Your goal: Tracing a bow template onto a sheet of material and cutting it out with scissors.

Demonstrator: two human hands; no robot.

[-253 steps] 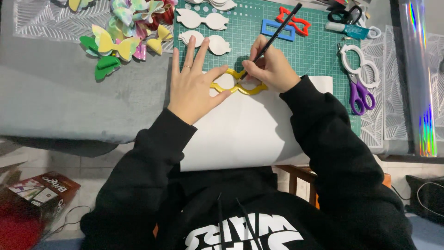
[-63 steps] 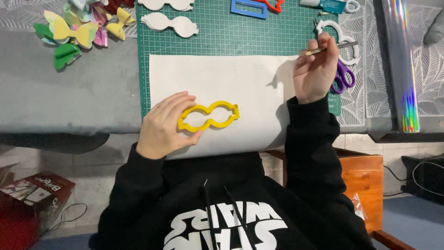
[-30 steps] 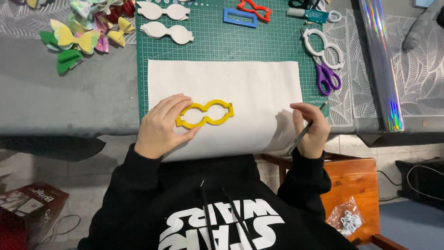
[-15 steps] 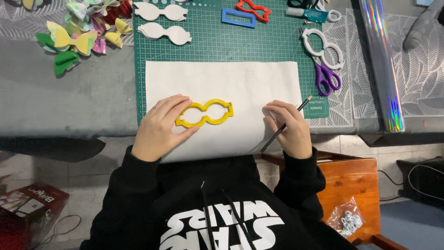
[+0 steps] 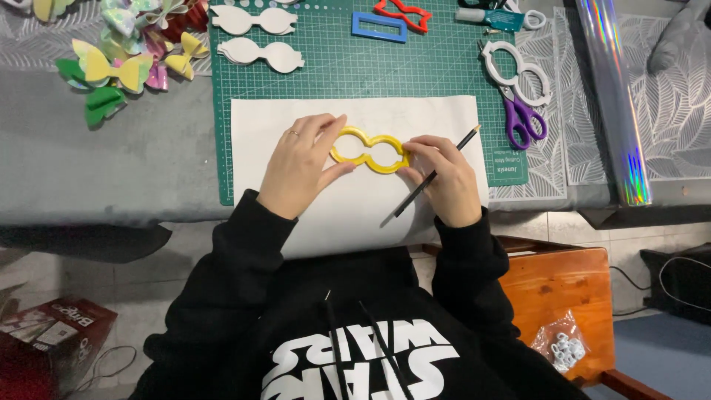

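Note:
A yellow bow-shaped stencil point(image 5: 369, 151) lies on a white sheet point(image 5: 355, 122) spread over the green cutting mat point(image 5: 333, 63). My left hand point(image 5: 300, 164) presses on the stencil's left loop with fingers spread. My right hand point(image 5: 444, 181) touches the stencil's right end with its fingertips and holds a black pencil point(image 5: 433, 174), which slants from lower left to upper right across the hand.
White bow cut-outs point(image 5: 255, 37), a blue rectangular stencil point(image 5: 379, 27) and a red stencil point(image 5: 402, 15) lie at the mat's far edge. Purple scissors point(image 5: 522, 115) and a white stencil point(image 5: 516, 70) rest to the right, beside a holographic roll point(image 5: 611, 96). Coloured bows point(image 5: 122, 52) are piled far left.
My right hand has moved left from the sheet's right edge to the stencil's right end, carrying the pencil. My left hand has stayed on the stencil.

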